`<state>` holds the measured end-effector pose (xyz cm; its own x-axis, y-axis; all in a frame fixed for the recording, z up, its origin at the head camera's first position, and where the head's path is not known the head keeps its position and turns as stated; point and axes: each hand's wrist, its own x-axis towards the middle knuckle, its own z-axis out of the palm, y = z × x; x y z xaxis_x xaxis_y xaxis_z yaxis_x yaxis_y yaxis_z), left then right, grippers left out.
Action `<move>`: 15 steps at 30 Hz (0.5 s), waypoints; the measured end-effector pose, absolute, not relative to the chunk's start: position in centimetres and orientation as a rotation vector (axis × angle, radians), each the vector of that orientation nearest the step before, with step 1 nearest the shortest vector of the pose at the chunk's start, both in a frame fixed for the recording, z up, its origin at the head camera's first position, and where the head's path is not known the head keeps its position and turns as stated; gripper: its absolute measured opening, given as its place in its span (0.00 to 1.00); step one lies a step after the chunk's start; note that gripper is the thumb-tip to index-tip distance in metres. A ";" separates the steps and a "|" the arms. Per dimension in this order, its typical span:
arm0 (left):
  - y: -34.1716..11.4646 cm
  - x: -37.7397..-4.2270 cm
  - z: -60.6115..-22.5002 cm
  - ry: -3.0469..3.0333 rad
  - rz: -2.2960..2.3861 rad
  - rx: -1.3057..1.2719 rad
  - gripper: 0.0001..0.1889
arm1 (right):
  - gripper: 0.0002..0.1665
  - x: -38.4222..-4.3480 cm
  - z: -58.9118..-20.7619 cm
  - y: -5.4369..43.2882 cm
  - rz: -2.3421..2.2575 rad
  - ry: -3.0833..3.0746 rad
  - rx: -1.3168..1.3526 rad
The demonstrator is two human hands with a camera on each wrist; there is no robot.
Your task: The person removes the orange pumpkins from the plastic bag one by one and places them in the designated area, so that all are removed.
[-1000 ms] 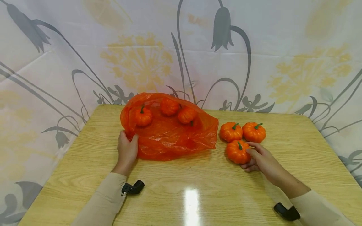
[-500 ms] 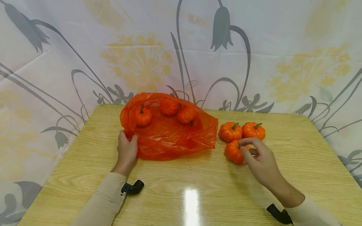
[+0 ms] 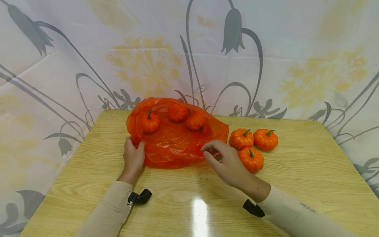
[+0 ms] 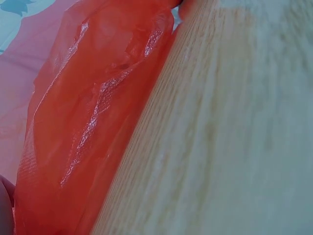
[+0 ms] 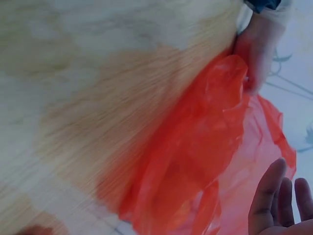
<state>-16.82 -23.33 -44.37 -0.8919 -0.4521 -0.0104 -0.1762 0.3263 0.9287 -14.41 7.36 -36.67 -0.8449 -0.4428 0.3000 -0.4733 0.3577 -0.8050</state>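
Note:
A thin red-orange plastic bag (image 3: 171, 144) lies with its mouth spread wide. Inside it sit three small orange pumpkins with green stems, a left one (image 3: 150, 122), a back one (image 3: 177, 112) and a right one (image 3: 196, 121). My left hand (image 3: 134, 158) grips the bag's left rim between thumb and fingers. Over the bag's front right edge hovers my right hand (image 3: 229, 163), fingers loosely bent, with nothing seen in them. The right wrist view has its relaxed fingers (image 5: 269, 196) beside the bag. Bag film (image 4: 93, 107) fills much of the left wrist view.
Right of the bag, three more pumpkins stand close together: one left (image 3: 241, 139), one right (image 3: 266, 139) and one in front (image 3: 253, 161), partly behind my right hand. The wooden table (image 3: 171, 200) ends at a flowered cloth backdrop (image 3: 275, 82).
My right hand has let go of the front pumpkin and swung left to the bag's front right edge. That pumpkin stays by the other two. The left hand and bag have barely moved.

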 end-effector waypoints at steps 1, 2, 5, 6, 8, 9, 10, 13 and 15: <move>-23.4 -16.8 -44.4 -2.340 -1.594 0.567 0.22 | 0.06 -14.8 -36.5 6.7 1.514 -2.580 0.870; -23.5 -16.8 -44.4 -2.340 -1.597 0.567 0.22 | 0.06 -15.1 -36.4 6.0 1.501 -2.595 0.876; -23.7 -16.8 -44.4 -2.342 -1.607 0.569 0.22 | 0.05 -16.2 -36.0 3.8 1.500 -2.620 0.907; -23.7 -16.8 -44.3 -2.344 -1.607 0.570 0.22 | 0.05 -16.6 -35.9 3.1 1.505 -2.628 0.913; -23.7 -16.7 -44.4 -2.348 -1.600 0.573 0.22 | 0.05 -17.4 -35.6 1.9 1.519 -2.647 0.921; -23.7 -16.7 -44.4 -2.349 -1.592 0.575 0.22 | 0.06 -17.9 -35.5 1.3 1.519 -2.658 0.923; -23.6 -16.7 -44.4 -2.347 -1.592 0.574 0.22 | 0.06 -18.4 -35.5 0.7 1.517 -2.674 0.920; -23.5 -16.8 -44.5 -2.338 -1.585 0.579 0.21 | 0.08 -19.9 -35.5 -0.7 1.514 -2.732 0.886; -23.4 -16.7 -44.5 -2.336 -1.583 0.582 0.21 | 0.10 -20.7 -35.5 -1.6 1.504 -2.773 0.859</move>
<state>-16.75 -23.39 -44.50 -0.8860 -0.4637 -0.0092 -0.1803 0.3261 0.9280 -20.75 -1.58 -35.54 -0.8542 -0.5028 0.1325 -0.3853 0.4409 -0.8106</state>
